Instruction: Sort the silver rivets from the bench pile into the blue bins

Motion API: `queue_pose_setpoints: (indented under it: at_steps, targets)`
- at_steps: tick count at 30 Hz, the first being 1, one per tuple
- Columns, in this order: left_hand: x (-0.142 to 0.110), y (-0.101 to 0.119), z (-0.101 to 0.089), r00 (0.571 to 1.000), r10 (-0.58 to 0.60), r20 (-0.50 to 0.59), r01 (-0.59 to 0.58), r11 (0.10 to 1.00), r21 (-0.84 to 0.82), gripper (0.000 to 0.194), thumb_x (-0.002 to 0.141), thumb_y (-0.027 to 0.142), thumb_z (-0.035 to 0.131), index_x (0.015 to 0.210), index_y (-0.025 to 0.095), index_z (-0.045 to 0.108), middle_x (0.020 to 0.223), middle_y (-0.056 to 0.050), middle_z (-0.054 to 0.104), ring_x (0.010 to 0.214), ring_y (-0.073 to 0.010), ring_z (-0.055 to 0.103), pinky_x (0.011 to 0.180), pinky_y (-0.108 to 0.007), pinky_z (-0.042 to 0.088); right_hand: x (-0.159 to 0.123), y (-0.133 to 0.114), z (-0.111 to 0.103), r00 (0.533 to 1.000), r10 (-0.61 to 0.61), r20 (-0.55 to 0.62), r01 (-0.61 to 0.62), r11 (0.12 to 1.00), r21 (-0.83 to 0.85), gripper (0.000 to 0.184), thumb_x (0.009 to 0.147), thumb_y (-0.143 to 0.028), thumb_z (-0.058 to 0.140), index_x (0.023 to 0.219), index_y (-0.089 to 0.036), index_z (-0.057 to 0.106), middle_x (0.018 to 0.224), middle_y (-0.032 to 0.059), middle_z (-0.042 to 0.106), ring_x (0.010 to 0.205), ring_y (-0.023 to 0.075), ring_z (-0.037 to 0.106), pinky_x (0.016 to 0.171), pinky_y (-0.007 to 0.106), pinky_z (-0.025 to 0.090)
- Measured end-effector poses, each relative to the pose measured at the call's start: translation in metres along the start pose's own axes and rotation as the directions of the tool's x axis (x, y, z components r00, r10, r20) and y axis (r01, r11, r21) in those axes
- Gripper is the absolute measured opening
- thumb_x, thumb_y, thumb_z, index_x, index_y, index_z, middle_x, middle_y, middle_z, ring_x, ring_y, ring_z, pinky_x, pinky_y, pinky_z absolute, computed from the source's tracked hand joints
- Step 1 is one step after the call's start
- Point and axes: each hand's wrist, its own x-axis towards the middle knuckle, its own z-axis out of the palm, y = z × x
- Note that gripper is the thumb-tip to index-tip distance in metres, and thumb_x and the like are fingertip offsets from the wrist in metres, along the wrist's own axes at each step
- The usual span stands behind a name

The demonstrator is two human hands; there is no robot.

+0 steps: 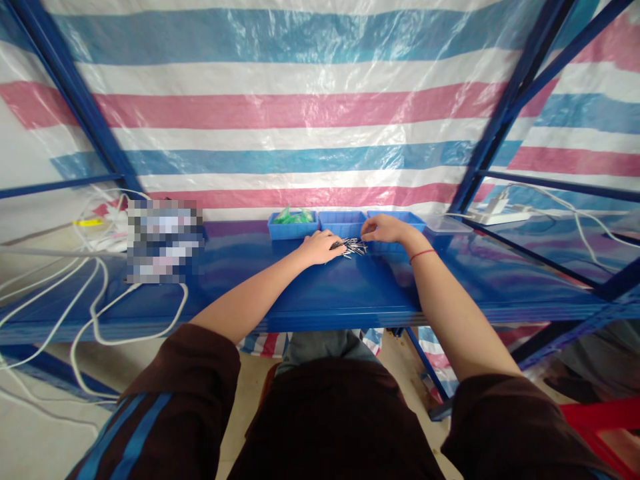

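A small pile of thin metal pins (354, 247) lies on the blue shelf (310, 287) in front of three blue trays. My left hand (320, 246) rests on the shelf at the pile's left edge, fingers curled onto the pins. My right hand (384, 229) hovers at the pile's right, fingers pinched together near the pins; what it pinches is too small to see. A red string circles my right wrist. The left blue tray (292, 227) holds green parts; the middle tray (343, 222) and the right tray (400, 219) stand behind my hands.
White cables (95, 300) loop over the shelf's left side beside a blurred-out object (164, 240). A clear plastic lid (445, 224) lies right of the trays, and a white power strip (500, 215) further right. Blue frame posts and a striped tarp stand behind.
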Motion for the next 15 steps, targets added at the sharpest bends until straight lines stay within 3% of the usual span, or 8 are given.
queue_pose_setpoints:
  at_steps: [4,6,11,15]
  targets:
    - [-0.001,0.001,-0.001,1.0,-0.001,0.004,0.001,1.0,0.009,0.047,0.09,0.055,0.036,0.122,0.03,0.058,0.13,-0.007,0.052,0.121,-0.0305,0.046,0.099,-0.05,0.039,0.0,0.001,0.004,0.979,0.026,0.2,-0.033,0.999,0.037,0.024,0.071,-0.026,0.066,0.092,-0.017,0.072,0.084,0.0033,0.071,0.069,0.0155,0.061,0.058,0.023,0.046]
    - [-0.001,0.001,-0.001,1.0,0.0,0.005,0.0,1.0,0.012,0.047,0.09,0.055,0.036,0.122,0.03,0.058,0.13,-0.007,0.052,0.121,-0.0302,0.046,0.099,-0.049,0.039,0.002,0.0,0.007,0.971,0.037,0.236,-0.042,0.999,0.017,0.024,0.07,-0.027,0.067,0.091,-0.017,0.073,0.083,0.0035,0.071,0.068,0.0161,0.061,0.059,0.024,0.046]
    - [0.0,0.002,0.002,1.0,-0.002,-0.024,0.002,1.0,0.004,0.045,0.09,0.054,0.038,0.123,0.031,0.057,0.129,-0.006,0.053,0.121,-0.0306,0.047,0.097,-0.051,0.04,0.007,-0.001,0.012,0.987,-0.039,0.156,0.043,0.999,-0.022,0.018,0.07,-0.019,0.062,0.084,-0.016,0.074,0.083,0.0043,0.072,0.078,0.0184,0.064,0.071,0.024,0.047]
    - [0.001,0.004,0.004,0.984,0.055,-0.167,-0.058,0.998,-0.016,0.041,0.089,0.049,0.045,0.123,0.028,0.056,0.123,-0.007,0.057,0.117,-0.0282,0.051,0.097,-0.046,0.041,0.007,-0.003,0.014,0.989,-0.131,0.073,0.123,0.987,0.098,0.015,0.07,-0.016,0.06,0.082,-0.017,0.07,0.078,0.0023,0.071,0.074,0.016,0.063,0.07,0.024,0.047]
